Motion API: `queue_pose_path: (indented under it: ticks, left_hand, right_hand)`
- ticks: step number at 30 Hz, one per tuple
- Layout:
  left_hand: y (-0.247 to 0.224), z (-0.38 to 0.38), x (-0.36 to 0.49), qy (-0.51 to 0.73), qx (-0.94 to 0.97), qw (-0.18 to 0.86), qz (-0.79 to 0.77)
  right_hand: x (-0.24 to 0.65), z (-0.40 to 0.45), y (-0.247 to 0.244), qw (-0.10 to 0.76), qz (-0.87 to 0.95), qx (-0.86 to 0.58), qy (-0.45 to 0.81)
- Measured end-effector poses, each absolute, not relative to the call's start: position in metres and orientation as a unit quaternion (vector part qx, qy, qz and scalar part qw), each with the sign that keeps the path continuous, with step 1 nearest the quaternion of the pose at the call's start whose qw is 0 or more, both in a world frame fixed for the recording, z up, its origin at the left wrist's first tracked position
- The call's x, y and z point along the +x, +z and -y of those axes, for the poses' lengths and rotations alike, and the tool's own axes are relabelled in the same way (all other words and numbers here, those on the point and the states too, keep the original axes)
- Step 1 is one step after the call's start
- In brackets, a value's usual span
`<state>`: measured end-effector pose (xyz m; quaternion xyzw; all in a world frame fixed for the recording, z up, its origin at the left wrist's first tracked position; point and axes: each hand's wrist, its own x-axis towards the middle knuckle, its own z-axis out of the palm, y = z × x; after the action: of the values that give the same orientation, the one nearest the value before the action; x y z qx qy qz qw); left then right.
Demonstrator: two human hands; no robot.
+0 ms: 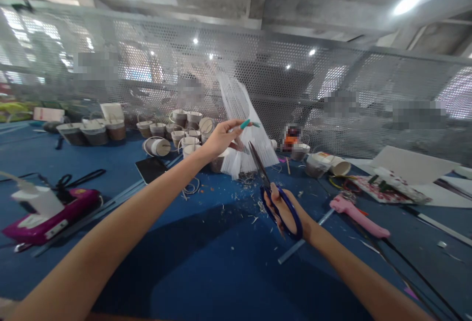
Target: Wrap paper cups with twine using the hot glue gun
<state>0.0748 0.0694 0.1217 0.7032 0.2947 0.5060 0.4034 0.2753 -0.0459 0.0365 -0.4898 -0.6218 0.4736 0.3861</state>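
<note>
My right hand (285,210) is wrapped around the dark blue handles of a pair of scissors (262,167). Their blades point up and away, close together, just right of my left hand. With thumb and fingers brought together in a pinch, my left hand (224,139) is raised over the table; whatever is between the fingertips is too small to make out. Directly behind it stands a fanned bundle of thin white translucent strands (258,139), spread wide at the bottom. Small white clippings (250,183) lie scattered on the blue table (206,267) beneath the hands.
Small buckets (157,146) with handles crowd the back left. A black phone (151,169) lies left of my forearm, beyond a purple power strip (47,215). On the right are a pink glue gun (359,218) and a clear glue stick (291,252). Perforated metal sheeting (165,65) closes off the back.
</note>
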Motion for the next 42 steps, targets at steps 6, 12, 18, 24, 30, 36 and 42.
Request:
queue_pose_path:
  ticks: [6,12,18,24,30,36,42]
  left_hand:
    - [0.1205,-0.0709,0.0734,0.508,0.704,0.411,-0.278]
    - [0.1224,-0.0692,0.0739,0.503,0.701,0.410,-0.295]
    - [0.1224,-0.0692,0.0737,0.504,0.702,0.413,-0.286]
    - [0.1210,-0.0673,0.0752,0.492,0.697,0.442,-0.275]
    - [0.1208,-0.0628,0.0783,0.461,0.711,0.458,-0.269]
    - [0.1187,-0.0644,0.0779,0.450,0.725,0.455,-0.253]
    - [0.1191,-0.0640,0.0778,0.451,0.729,0.452,-0.248]
  right_hand:
    - [0.2759,0.0465,0.0376,0.381,0.626,-0.501,0.460]
    - [0.2756,0.0463,0.0380,0.376,0.624,-0.504,0.464]
    - [0.2742,0.0462,0.0399,0.373,0.632,-0.508,0.451]
    - [0.2711,0.0481,0.0431,0.391,0.633,-0.504,0.439]
    - [0.2736,0.0462,0.0406,0.396,0.624,-0.491,0.461]
    - [0.2770,0.0415,0.0333,0.399,0.634,-0.485,0.451]
    - [0.2732,0.0444,0.0391,0.406,0.629,-0.496,0.439]
